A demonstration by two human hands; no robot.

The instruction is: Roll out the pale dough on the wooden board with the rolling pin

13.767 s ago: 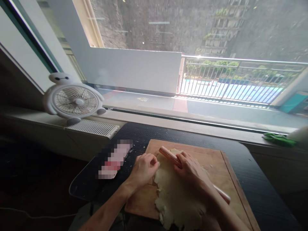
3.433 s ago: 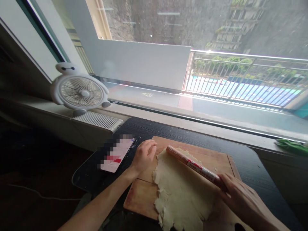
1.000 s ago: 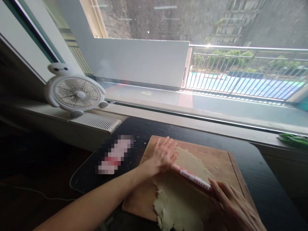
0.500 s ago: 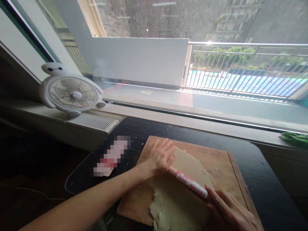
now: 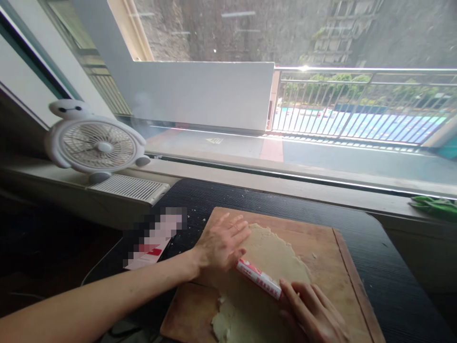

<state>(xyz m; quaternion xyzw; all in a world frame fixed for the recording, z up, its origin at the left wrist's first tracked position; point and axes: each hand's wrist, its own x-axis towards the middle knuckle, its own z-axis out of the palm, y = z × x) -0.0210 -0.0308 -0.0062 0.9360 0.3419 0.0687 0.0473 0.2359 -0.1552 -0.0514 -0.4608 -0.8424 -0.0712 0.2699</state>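
A flat, ragged-edged sheet of pale dough [image 5: 274, 243] lies on a wooden board [image 5: 193, 305]. Across it, at a slant, rests a rolling pin [image 5: 259, 278] with a red and white printed wrapper round its middle. My left hand [image 5: 224, 240] is at the pin's far left end, palm down, fingers stretched and spread over the board and dough edge. The pin's near right end is hidden under my right hand [image 5: 314, 309], whose bent fingers lie over it. Torn dough edges show at the lower left of the sheet.
The board stands on a black table [image 5: 378, 252], beside a partly blurred pink and white packet [image 5: 153, 250]. A white fan [image 5: 103, 145] sits on the ledge at left, near a vent grille [image 5: 130, 186]. Something green [image 5: 432, 205] lies on the right sill below the window.
The rolling pin has turned slightly, its wrapper showing different print, and both hands have shifted a little left and toward me over the dough. The whole view has also moved slightly.
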